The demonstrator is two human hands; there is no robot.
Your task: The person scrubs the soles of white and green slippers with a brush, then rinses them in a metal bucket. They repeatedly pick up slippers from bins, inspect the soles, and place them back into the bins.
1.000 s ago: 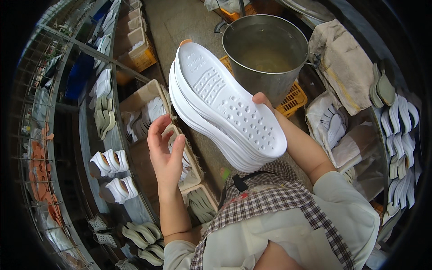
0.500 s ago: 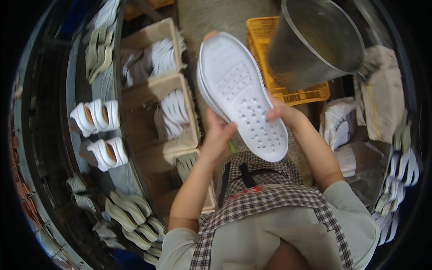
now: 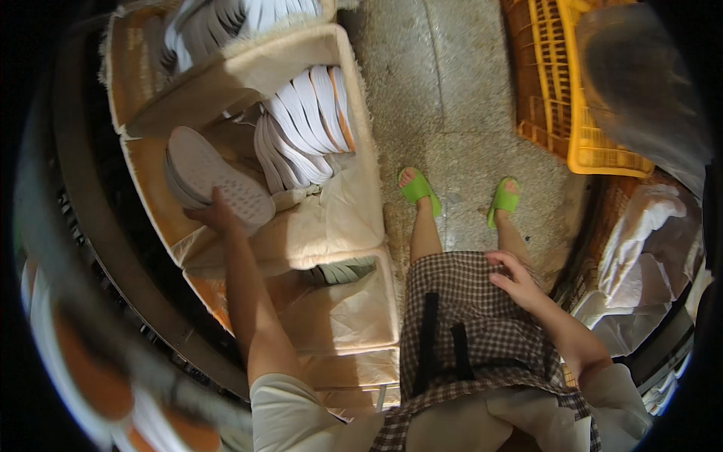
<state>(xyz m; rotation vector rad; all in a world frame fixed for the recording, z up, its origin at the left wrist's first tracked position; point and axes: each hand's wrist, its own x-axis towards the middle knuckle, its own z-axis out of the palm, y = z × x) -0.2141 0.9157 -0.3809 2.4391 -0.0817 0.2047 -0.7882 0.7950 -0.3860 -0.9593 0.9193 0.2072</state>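
My left hand (image 3: 215, 215) grips a small stack of white shoe soles (image 3: 211, 181) and holds it inside a cardboard box (image 3: 354, 135) lined with cream sacking. Beside the stack, more white soles (image 3: 305, 124) stand on edge in a row in the same box. My right hand (image 3: 516, 279) rests empty on my checked apron (image 3: 459, 316), fingers loosely apart. My feet in green sandals (image 3: 419, 188) stand on the concrete floor.
A second box of soles (image 3: 226, 30) lies behind the first, and another sack-lined box (image 3: 354, 309) sits nearer me. A yellow plastic crate (image 3: 580, 90) and a blurred metal bucket (image 3: 640, 75) stand at upper right. White bags (image 3: 640, 248) lie at right. A dark rack edge (image 3: 113, 248) curves along the left.
The soles were held up in both hands before me. Now my left hand alone has carried them down left into the box, and my right hand has dropped to my apron.
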